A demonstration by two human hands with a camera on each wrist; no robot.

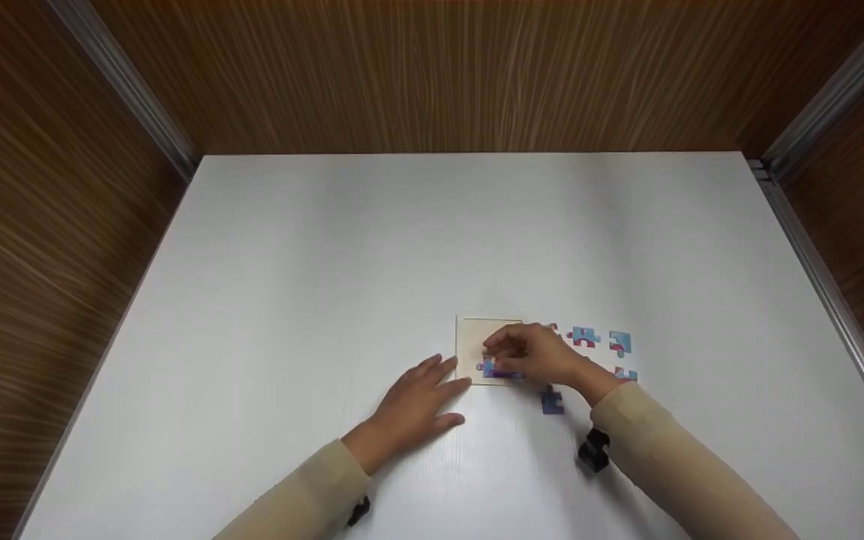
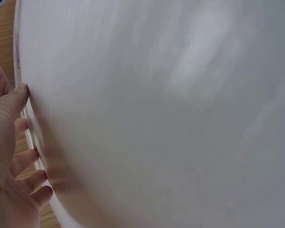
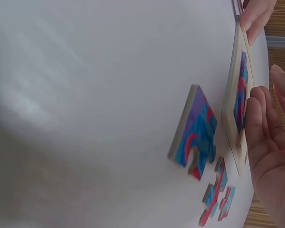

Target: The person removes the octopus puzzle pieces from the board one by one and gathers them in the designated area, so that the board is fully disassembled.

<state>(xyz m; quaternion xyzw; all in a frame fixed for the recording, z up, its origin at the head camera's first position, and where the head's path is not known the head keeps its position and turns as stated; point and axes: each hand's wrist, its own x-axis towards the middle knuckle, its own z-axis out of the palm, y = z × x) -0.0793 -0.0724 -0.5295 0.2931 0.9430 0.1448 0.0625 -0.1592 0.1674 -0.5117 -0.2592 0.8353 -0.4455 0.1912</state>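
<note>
A shallow pale wooden puzzle tray (image 1: 469, 334) lies flat on the white table. My left hand (image 1: 417, 401) rests at its left side, fingers spread, with fingertips at the tray's edge. Over the tray is my right hand (image 1: 541, 355); in the right wrist view its fingers (image 3: 254, 114) reach over the tray and its thumb stands apart from them. No piece shows between them. Joined blue, purple and red puzzle pieces (image 1: 488, 367) lie inside the tray's lower part, partly hidden by this hand. Just outside the tray lies a dark blue-purple loose piece (image 1: 552, 401).
Right of the tray lie more loose pieces: a blue-and-red one (image 1: 583, 336), a corner-shaped one (image 1: 621, 343) and one (image 1: 625, 373) partly behind the right sleeve. Black wrist straps (image 1: 593, 452) show below the sleeves. Wood-grain panels (image 1: 432, 75) border the table.
</note>
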